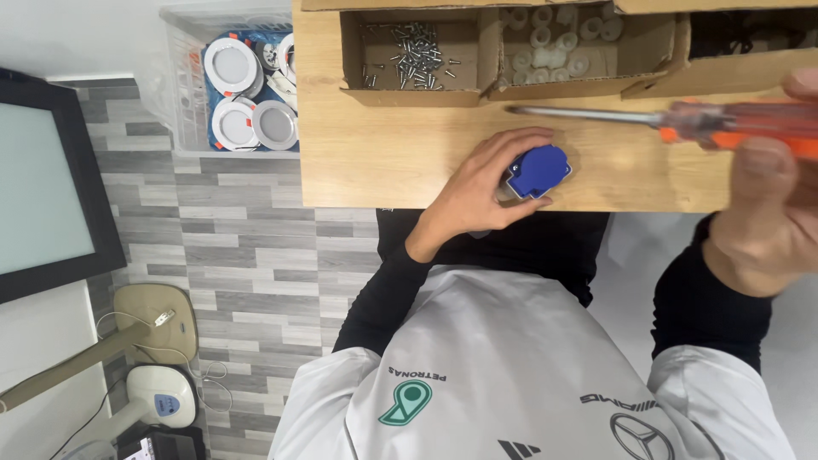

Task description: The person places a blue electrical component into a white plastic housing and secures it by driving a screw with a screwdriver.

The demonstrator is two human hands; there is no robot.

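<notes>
Far left: dark-framed panel (pixel 38 183) with a pale face, cut off by the frame edge, kind unclear. Below it a beige stand (pixel 153 319) and a white device (pixel 162 400) with thin cables on the grey plank floor (pixel 247 247), both partly cropped, hard to identify. Clear plastic bin (pixel 183 85) up top holds round white-rimmed light fittings (pixel 232 64); count unclear, bin top cut off.

Light wood worktop (pixel 383 162) next. Along its far edge, an open cardboard box with compartments: the left compartment (pixel 409 55) holds a loose pile of small silver screws (pixel 417 55), the middle one (pixel 579 43) holds white ring-like parts, blurred. The right compartment (pixel 741 34) is dark, contents not readable.

Left hand (pixel 481 192) rests on the worktop near its front edge, fingers (pixel 520 140) curled around a blue plastic socket part (pixel 537 170), gripping it from the left and top. Part is rounded-square, glossy blue, with a paler piece underneath at its lower left; that side is covered by the hand. It sits flat on the worktop, just below the screwdriver tip.

Right hand (pixel 771 217) is large, blurred, close to the camera and cut off at the right edge; fingers (pixel 758 166) clenched on the orange translucent handle of a screwdriver (pixel 682 119). Metal shaft runs left, roughly level, tip ending above the blue part, apart from it. Handle end is out of frame.

Bottom: black sleeves and a white printed shirt.
</notes>
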